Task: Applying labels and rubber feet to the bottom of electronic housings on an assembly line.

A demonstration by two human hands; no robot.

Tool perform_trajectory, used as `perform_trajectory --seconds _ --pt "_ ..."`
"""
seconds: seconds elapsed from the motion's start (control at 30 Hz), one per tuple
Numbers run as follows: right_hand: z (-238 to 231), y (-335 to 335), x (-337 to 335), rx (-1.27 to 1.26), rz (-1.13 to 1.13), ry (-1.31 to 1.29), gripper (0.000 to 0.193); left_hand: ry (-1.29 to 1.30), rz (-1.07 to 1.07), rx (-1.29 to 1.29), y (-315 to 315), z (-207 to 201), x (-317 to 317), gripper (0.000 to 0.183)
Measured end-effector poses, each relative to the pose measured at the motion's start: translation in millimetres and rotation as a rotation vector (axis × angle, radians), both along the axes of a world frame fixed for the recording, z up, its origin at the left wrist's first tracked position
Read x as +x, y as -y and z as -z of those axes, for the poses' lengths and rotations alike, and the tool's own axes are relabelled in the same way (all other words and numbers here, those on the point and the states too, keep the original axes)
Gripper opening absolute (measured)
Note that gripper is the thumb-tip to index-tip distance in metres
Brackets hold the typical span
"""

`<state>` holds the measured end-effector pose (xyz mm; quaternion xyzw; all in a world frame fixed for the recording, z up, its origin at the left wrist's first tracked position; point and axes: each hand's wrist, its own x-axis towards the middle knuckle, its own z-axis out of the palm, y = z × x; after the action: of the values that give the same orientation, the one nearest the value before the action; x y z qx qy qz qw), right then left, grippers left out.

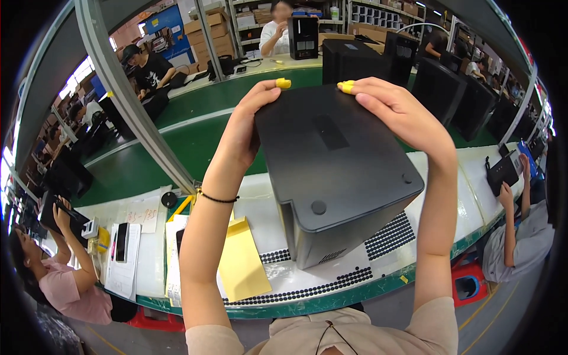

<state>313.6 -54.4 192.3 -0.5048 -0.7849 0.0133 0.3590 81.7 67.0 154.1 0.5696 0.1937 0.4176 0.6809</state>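
Observation:
A large black box-shaped casing stands on the bench right in front of me. Its upper face has a long shallow recess, and two round black pads sit at the near corners. My left hand grips its far left edge. Over the far right edge curls my right hand, thumb on the upper face. Yellow covers wrap fingertips on both hands, and some fingers are hidden behind the casing. Under and beside it lie sheets of small round black stick-on pads.
A yellow envelope lies left of the casing. Farther left are papers with a phone. A green conveyor runs beyond the bench, carrying more black casings at right. A metal post rises at left. Co-workers sit on both sides.

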Motion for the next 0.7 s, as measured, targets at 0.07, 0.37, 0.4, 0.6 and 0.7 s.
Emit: perform_trajectory --seconds 0.07,0.37,0.4,0.6,0.7 --pt "8 8 4 -0.150 -0.021 -0.062 0.044 0.042 -0.004 0.020 -6 5 -1 0.031" --pt "116 57 33 0.045 0.293 -0.760 0.051 -0.539 -0.409 0.556 -28 107 -115 0.027" --pt "126 63 27 0.036 0.288 -0.766 0.051 -0.685 -0.428 0.531 -20 130 -131 0.030" --pt "168 103 -12 0.636 0.376 -1.262 0.034 -1.257 -0.603 0.675 34 239 -199 0.040" --pt "163 114 -56 0.948 0.441 -0.756 0.025 -1.181 -0.701 0.565 38 255 -203 0.040"
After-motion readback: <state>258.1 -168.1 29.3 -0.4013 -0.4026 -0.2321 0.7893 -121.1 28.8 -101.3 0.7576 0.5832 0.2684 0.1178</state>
